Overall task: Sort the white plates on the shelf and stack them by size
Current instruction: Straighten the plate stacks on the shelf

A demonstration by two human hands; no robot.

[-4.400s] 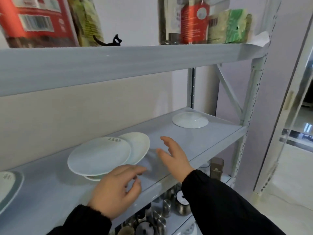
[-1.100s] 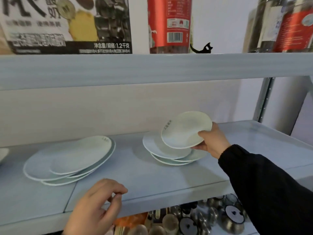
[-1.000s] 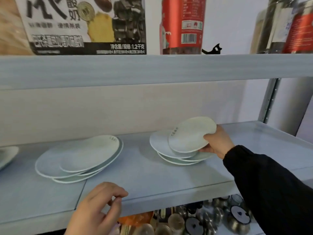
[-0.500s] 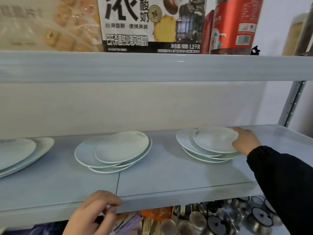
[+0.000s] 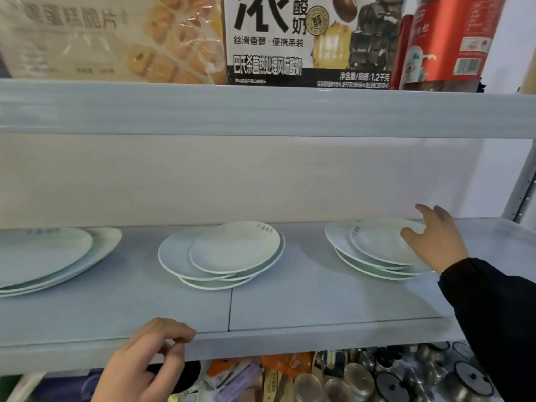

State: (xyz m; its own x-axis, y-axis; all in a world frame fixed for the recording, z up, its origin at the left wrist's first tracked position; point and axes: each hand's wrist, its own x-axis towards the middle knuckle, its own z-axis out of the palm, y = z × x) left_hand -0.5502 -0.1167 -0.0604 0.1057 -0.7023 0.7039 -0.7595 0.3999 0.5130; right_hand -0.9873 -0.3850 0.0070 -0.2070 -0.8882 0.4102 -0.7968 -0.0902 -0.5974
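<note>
Right hand (image 5: 432,242) sits mid right, fingers spread loose and gripping nothing, thumb at the rim of the right plate stack (image 5: 374,248). Left hand (image 5: 145,364) is at the lower left by the matte grey shelf (image 5: 290,309) lip, loosely curled and empty. The plates are smooth, glossy white rounds.

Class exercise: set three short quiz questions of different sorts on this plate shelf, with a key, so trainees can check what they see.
1. How many stacks of plates stand on the shelf?
2. True or false: the left hand holds a plate.
3. Which stack does the right hand touch? A. left B. middle C. right

Key
1. Three.
2. False: it is at the shelf's front edge and holds nothing.
3. C, the right stack: the thumb lies on its top plate.
</note>
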